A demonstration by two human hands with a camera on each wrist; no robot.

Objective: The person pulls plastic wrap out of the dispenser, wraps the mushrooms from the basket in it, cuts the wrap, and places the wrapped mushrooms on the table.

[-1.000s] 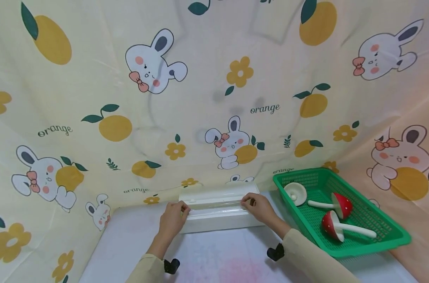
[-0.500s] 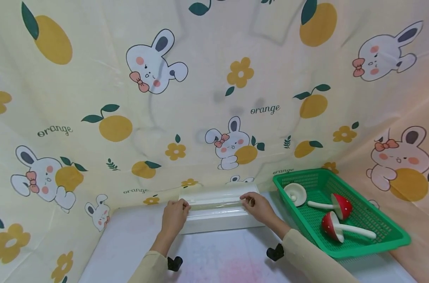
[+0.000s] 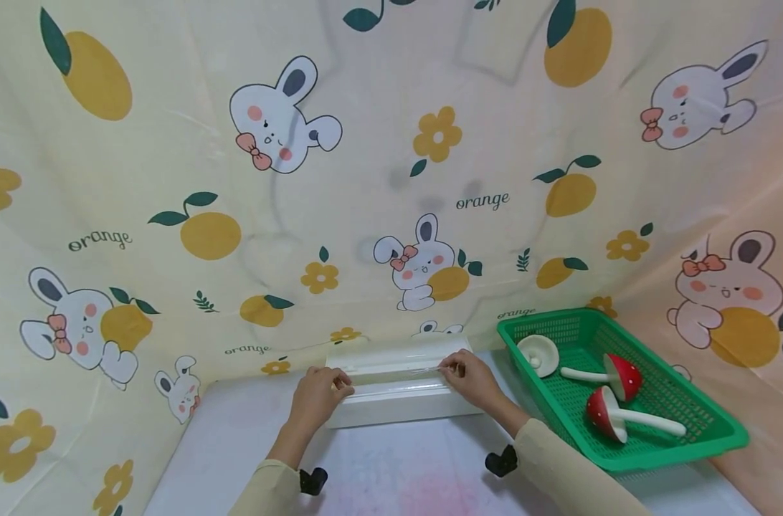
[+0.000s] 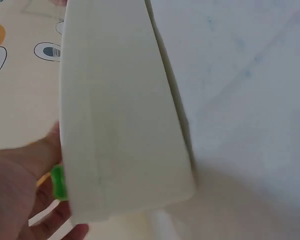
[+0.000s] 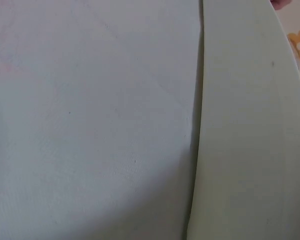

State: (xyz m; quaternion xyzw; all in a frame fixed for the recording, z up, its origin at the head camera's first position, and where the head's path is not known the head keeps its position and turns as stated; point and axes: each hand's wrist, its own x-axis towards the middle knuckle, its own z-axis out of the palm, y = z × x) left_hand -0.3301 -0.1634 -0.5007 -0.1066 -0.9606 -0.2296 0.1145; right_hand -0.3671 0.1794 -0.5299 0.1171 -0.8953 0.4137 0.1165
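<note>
A long white cling film dispenser (image 3: 401, 407) lies across the back of the table with its lid (image 3: 398, 352) raised. Clear cling film (image 3: 398, 374) shows as a shiny band between the two hands. At the dispenser's left end, my left hand (image 3: 317, 395) pinches the film's edge; in the left wrist view its fingertips are partly hidden behind the white wall, beside a small green piece (image 4: 59, 183). My right hand (image 3: 474, 378) pinches the film near the right end. The right wrist view shows mostly the dispenser's wall (image 5: 245, 120) and the tabletop.
To the right stands a green plastic basket (image 3: 675, 459). It holds a white round piece (image 3: 538, 356) and two red-capped toy mushrooms (image 3: 622, 376) with white stems. A patterned cloth (image 3: 366, 179) hangs behind the white table (image 3: 391, 473).
My left hand has shifted slightly, its fingertips now a little further right along the dispenser. The right hand stays almost still, and the dispenser and basket keep their places.
</note>
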